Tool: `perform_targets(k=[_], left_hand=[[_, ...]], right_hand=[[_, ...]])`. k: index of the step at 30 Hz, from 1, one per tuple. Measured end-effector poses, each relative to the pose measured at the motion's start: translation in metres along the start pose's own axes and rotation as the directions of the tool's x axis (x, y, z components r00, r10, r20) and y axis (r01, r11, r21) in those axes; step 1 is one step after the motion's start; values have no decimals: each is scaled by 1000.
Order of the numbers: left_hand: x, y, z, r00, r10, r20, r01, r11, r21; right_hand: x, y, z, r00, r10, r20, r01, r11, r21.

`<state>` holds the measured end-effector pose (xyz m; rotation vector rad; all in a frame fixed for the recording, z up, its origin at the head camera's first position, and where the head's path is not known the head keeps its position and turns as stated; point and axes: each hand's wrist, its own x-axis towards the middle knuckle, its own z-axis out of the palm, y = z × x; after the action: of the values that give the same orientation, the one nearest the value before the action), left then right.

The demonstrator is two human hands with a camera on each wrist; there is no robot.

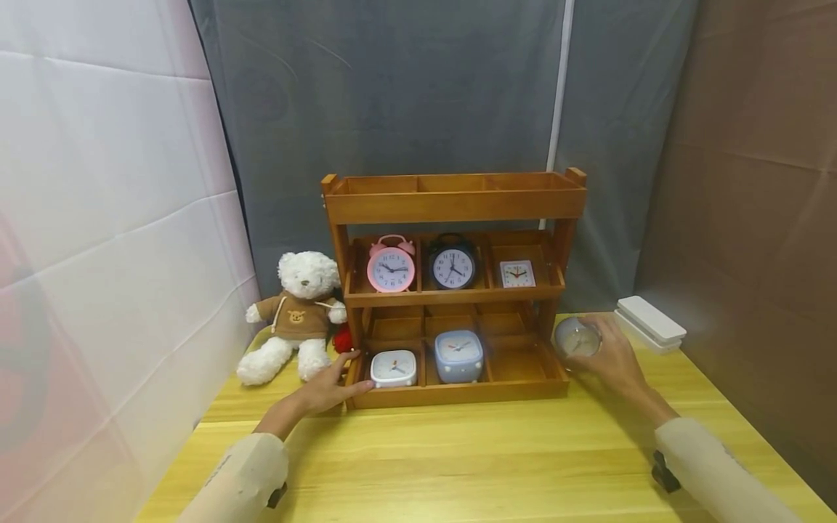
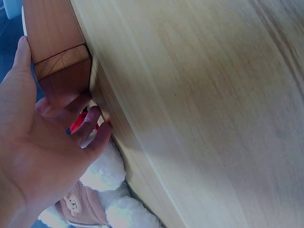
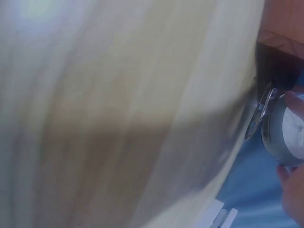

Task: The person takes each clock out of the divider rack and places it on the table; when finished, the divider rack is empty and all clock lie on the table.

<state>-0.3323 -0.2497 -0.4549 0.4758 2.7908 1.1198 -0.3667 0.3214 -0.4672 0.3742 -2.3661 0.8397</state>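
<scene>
My left hand (image 1: pixel 320 390) grips the lower left front corner of a brown wooden shelf rack (image 1: pixel 458 394); in the left wrist view, thumb and fingers curl about that wooden corner (image 2: pixel 61 61). Off the rack's right side, my right hand (image 1: pixel 617 359) holds a round grey alarm clock (image 1: pixel 578 338), fingers and thumb on opposite sides of its rim. The right wrist view shows the clock's body (image 3: pixel 275 130) with a metal ring standing out from it. On the bottom tier sit a white clock (image 1: pixel 393 368) and a blue clock (image 1: pixel 459 356); the right front compartment (image 1: pixel 519 363) is bare.
The middle tier bears a pink twin-bell clock (image 1: pixel 391 269), a black clock (image 1: pixel 453 267) and a small white square clock (image 1: pixel 517 274). A teddy bear (image 1: pixel 301 319) sits left of the rack, near something red (image 1: pixel 343 338). White boxes (image 1: pixel 650 322) lie at the right.
</scene>
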Motion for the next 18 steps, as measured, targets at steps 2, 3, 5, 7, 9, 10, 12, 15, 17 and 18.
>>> perform_targets(k=[2, 3, 5, 7, 9, 10, 12, 15, 17, 18], left_hand=[[0, 0, 0, 1000, 5, 2, -5, 1000, 5], [1, 0, 0, 1000, 8, 2, -8, 1000, 5], [2, 0, 0, 1000, 10, 3, -10, 1000, 9], [3, 1, 0, 1000, 18, 4, -18, 1000, 17], [3, 1, 0, 1000, 21, 3, -21, 1000, 15], [3, 1, 0, 1000, 20, 2, -20, 1000, 16], [3, 1, 0, 1000, 22, 0, -22, 1000, 14], [2, 1, 0, 1000, 12, -2, -12, 1000, 8], [2, 1, 1, 1000, 7, -3, -7, 1000, 12], [2, 0, 1, 1000, 3, -3, -3, 1000, 12]], right_hand=[[-3, 2, 1, 1000, 3, 14, -3, 1000, -4], [-4, 3, 1, 1000, 0, 16, 0, 1000, -5], [-7, 6, 0, 1000, -18, 11, 18, 1000, -16], [-9, 9, -2, 999, -40, 5, 40, 999, -24], [-11, 11, -3, 998, -66, -3, 66, 997, -37], [-12, 12, -4, 997, -81, -6, 81, 996, -44], [-13, 14, -5, 994, -113, -8, 112, 993, -43], [-15, 17, -7, 989, -148, -12, 147, 988, -42], [-16, 19, -8, 986, -168, -12, 168, 986, -18], [-17, 20, -9, 984, -180, -14, 180, 984, -9]])
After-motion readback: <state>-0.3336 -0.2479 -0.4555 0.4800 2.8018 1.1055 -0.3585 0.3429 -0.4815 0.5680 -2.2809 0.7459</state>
